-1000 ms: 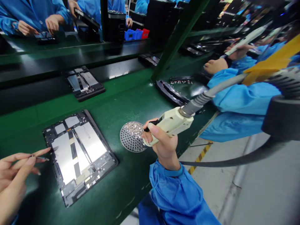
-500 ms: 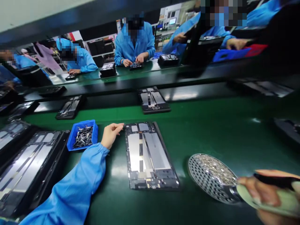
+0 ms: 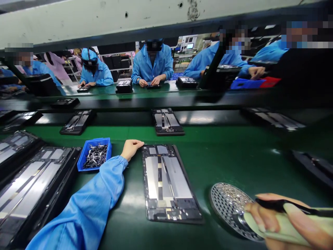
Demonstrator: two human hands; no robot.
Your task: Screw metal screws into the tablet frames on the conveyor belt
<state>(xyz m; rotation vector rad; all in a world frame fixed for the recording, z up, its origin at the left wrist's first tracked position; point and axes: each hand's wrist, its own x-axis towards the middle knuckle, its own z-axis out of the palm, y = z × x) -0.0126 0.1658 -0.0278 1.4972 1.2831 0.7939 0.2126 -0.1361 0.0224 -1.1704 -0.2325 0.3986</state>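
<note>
An opened tablet [image 3: 166, 182] lies on the green bench, its inner parts facing up. At its far left corner is my left hand [image 3: 132, 149], thumb and fingers pinched together. Whatever sits between those fingertips is too small to make out. At lower right my right hand [image 3: 267, 218] is wrapped round a pale green electric screwdriver [image 3: 283, 231] with a black lever along its top. The screwdriver's metal nose overlaps a round perforated screw plate [image 3: 220, 203] heaped with small screws. Its tip is not clearly visible.
A blue bin [image 3: 80, 163] of small dark metal parts stands left of my left hand. Stacked opened tablets [image 3: 33, 180] fill the left side. Another opened tablet [image 3: 168, 121] lies beyond mine. Co-workers in blue sit across a raised ledge [image 3: 125, 100]; a beam [image 3: 156, 21] crosses overhead.
The view has tilted and shifted, so the bench appears lower. My right hand has brought the screwdriver left, further over the screw plate. My left hand stays pinched at the tablet's corner.
</note>
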